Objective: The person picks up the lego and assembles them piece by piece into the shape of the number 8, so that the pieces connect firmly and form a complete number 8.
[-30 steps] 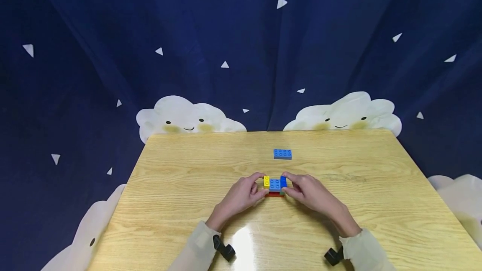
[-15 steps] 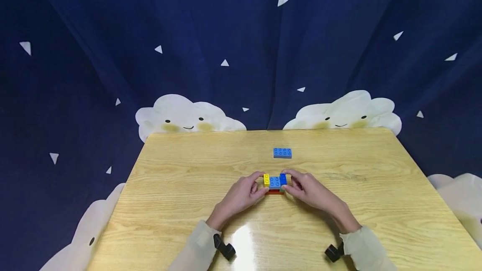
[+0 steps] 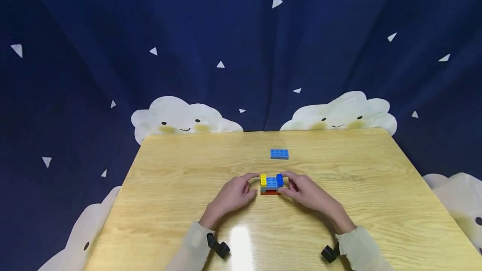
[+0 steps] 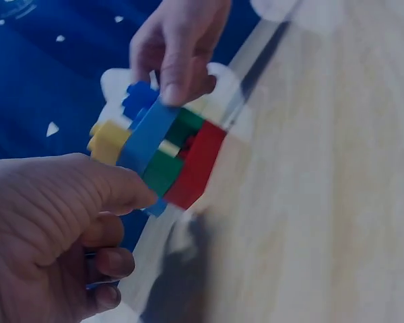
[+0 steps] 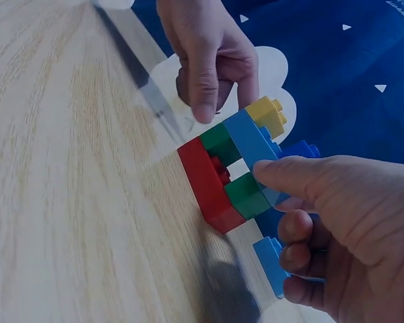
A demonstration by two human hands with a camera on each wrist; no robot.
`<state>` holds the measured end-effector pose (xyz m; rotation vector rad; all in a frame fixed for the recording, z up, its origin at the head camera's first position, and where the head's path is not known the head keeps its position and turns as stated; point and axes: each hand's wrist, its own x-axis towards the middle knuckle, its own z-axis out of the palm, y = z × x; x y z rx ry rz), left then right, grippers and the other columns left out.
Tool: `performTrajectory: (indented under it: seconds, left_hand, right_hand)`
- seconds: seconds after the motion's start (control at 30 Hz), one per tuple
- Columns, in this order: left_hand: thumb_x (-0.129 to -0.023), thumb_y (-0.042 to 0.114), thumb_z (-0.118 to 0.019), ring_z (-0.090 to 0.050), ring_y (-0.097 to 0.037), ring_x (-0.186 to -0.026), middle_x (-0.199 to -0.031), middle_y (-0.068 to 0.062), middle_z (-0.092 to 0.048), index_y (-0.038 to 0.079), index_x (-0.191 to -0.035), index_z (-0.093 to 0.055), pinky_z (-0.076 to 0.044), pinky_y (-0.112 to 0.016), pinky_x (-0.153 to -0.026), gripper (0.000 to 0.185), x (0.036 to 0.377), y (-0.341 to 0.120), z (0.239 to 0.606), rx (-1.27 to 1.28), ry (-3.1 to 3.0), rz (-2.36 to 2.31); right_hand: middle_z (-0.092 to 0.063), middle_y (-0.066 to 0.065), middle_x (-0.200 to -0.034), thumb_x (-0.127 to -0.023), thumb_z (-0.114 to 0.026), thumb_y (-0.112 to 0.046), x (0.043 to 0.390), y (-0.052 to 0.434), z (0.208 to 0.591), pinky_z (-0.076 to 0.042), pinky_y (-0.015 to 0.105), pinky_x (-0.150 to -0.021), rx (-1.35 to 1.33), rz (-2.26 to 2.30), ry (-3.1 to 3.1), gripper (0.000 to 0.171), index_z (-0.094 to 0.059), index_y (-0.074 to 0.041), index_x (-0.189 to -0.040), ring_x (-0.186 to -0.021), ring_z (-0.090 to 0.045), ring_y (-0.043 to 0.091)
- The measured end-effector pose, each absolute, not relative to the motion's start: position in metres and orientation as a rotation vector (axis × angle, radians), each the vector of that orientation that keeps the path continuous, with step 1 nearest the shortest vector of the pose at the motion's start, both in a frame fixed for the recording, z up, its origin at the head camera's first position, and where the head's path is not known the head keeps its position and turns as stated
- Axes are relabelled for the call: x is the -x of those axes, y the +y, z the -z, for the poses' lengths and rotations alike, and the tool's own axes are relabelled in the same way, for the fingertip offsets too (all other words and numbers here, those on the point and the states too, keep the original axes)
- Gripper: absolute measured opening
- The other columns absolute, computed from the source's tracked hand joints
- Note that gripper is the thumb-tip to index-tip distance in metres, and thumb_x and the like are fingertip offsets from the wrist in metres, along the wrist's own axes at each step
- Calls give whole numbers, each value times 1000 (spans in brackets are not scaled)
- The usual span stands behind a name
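brick stack (image 3: 271,185) | between left hand (image 3: 230,195) and right hand (image 3: 306,193) | both touching

In the head view the brick stack (image 3: 271,185) near the tabletop's (image 3: 180,221) middle is too small to count its layers, and the left hand (image 3: 230,195) and right hand (image 3: 306,192) cover its two ends, so whether the fingertips press or merely touch it cannot be told there. The tabletop's near edge is cut off by the picture's bottom edge, along with both sleeves. In the left wrist view the stack's far side is hidden. In the right wrist view the loose blue brick (image 5: 276,264) is partly covered by curled fingers (image 5: 297,257), its length unreadable.
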<state>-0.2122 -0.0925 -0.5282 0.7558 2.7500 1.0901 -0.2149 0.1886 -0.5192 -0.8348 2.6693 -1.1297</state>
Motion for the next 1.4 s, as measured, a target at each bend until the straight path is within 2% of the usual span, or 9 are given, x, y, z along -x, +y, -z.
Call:
performTrajectory:
  seconds: [0.13,0.27,0.37,0.93,1.13,1.23,1.33,1.4]
  left_hand:
    - [-100,17,-69,-40,-4,-51,-61,9,-47,10,-142,-63,-33,-23,-51,42,219,-99,525,-713,2738,-1155]
    - [-103,22,-67,-41,-4,-52,-63,7,-49,10,-141,-64,-33,-23,-52,40,231,-94,524,-712,2738,-1167]
    - [-103,23,-67,-43,-6,-54,-64,6,-51,11,-141,-64,-33,-24,-53,40,244,-87,524,-731,2750,-1135]
    - [-101,24,-65,-47,-12,-58,-68,3,-53,11,-150,-54,-35,-28,-55,52,301,-53,528,-738,2796,-937]
    - [-100,25,-67,-47,-11,-60,-69,4,-53,10,-149,-55,-37,-29,-57,53,316,-44,531,-787,2826,-878]
    - [-101,26,-67,-49,-12,-63,-70,3,-53,10,-149,-56,-40,-30,-60,52,322,-37,529,-800,2824,-845]
    - [-101,29,-67,-54,-15,-74,-78,1,-57,10,-149,-56,-49,-35,-72,52,326,-31,528,-803,2824,-805]
    - [-102,29,-67,-59,-18,-83,-89,-2,-65,10,-148,-57,-52,-39,-82,51,328,-29,529,-801,2825,-788]
  right_hand:
    - [-49,-10,-67,-101,-71,-31,215,189,521,-35,22,-54,826,1144,2638,25,-65,-17,-121,-57,-42,1]
    - [-48,-9,-67,-102,-71,-29,215,190,522,-34,21,-54,844,1148,2626,19,-63,-18,-115,-56,-41,1]
    - [-48,-9,-67,-102,-71,-29,215,191,524,-33,20,-53,852,1153,2616,19,-63,-19,-116,-56,-41,1]
    - [-47,-12,-65,-102,-70,-31,212,191,523,-31,19,-53,828,1099,2640,18,-62,-20,-114,-54,-40,-1]
    - [-47,-11,-65,-102,-71,-32,212,192,524,-32,20,-52,835,1114,2630,21,-63,-16,-113,-54,-40,0]
    - [-47,-11,-65,-101,-71,-33,212,194,522,-32,19,-53,832,1093,2638,20,-63,-18,-111,-54,-40,0]
    - [-48,-11,-65,-101,-71,-33,212,195,519,-33,19,-53,845,1068,2645,17,-62,-21,-109,-54,-40,0]
    - [-48,-11,-65,-101,-71,-34,212,196,517,-34,19,-54,852,1052,2650,19,-63,-21,-113,-54,-40,0]
